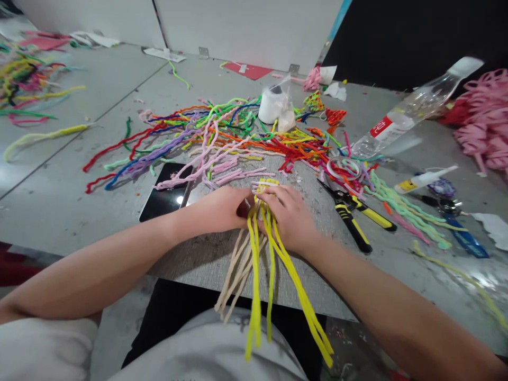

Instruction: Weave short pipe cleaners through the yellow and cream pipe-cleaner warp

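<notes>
Between my two hands is a small woven piece of yellow and beige cords (pixel 268 183), near the table's front edge. Long yellow cords (pixel 293 270) and beige cords (pixel 238 264) hang from it toward my lap. My left hand (pixel 228 208) is closed at the left side of the piece, its fingertips curled in among the cords. My right hand (pixel 291 216) lies over the right side, fingers bent and pressed on the weave. Part of the woven piece is hidden under the fingers.
Beyond my hands lies a heap of coloured cords (pixel 214 132). A dark phone (pixel 164 193) is at the left, pliers (pixel 349 211) at the right. Further right are a tilted plastic bottle (pixel 413 114), a glue bottle (pixel 424 180) and pink cord bundles (pixel 488 121). A white spool (pixel 273 106) stands behind.
</notes>
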Motion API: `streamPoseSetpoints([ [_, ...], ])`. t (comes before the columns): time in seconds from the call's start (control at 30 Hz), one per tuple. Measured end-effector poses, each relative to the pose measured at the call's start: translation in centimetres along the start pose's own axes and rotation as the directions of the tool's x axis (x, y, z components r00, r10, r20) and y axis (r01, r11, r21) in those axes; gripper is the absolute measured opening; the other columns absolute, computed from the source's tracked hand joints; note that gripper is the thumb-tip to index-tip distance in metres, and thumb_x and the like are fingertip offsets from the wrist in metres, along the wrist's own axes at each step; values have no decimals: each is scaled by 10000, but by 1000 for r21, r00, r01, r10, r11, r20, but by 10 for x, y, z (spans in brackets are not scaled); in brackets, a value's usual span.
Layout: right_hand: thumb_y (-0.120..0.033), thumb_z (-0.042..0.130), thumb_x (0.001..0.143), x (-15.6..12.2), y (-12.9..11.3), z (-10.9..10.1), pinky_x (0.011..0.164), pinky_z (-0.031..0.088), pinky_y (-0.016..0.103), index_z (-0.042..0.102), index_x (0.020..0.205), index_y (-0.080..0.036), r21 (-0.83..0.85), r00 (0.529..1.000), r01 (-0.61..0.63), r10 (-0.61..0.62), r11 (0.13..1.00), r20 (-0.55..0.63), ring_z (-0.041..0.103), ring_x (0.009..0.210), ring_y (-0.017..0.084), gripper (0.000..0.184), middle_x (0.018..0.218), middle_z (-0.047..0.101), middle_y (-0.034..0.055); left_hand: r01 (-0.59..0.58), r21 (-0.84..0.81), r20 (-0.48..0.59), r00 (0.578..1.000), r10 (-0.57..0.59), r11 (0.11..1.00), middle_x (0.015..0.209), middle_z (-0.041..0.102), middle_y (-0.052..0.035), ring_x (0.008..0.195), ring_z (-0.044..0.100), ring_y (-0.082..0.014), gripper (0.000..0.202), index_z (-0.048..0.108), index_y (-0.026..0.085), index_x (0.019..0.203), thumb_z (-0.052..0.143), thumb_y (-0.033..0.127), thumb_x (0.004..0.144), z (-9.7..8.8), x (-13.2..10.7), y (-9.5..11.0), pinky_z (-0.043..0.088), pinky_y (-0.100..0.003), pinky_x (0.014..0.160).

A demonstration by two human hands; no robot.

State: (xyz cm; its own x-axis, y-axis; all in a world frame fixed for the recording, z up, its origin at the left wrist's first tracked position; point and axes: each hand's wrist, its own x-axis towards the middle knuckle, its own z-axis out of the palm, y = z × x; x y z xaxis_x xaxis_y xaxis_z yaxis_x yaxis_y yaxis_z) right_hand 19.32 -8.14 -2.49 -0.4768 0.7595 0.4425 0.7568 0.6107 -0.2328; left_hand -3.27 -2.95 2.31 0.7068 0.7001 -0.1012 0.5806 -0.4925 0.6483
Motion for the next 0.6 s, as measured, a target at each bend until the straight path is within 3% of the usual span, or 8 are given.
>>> streamPoseSetpoints([
  [0.23,-338,616,1016,2,-3,0,1044,482,530,714,1193,-160,21,999,18,-18,1000,32,571,1202,353,269,1217,693,166,-1,-195,-34,999,-6,981,773,730,6,698,691,-159,190,656,185,875,790,269,770,6,5,-10,493,-249,624],
  [0.6,-402,620,1035,0,1,1,1014,488,516,718,1177,-135,31,1000,17,-17,999,-4,598,1138,342,318,1175,719,170,44,-373,40,999,-31,927,789,713,11,687,678,-158,282,598,196,918,806,292,754,11,8,-18,517,-266,621],
])
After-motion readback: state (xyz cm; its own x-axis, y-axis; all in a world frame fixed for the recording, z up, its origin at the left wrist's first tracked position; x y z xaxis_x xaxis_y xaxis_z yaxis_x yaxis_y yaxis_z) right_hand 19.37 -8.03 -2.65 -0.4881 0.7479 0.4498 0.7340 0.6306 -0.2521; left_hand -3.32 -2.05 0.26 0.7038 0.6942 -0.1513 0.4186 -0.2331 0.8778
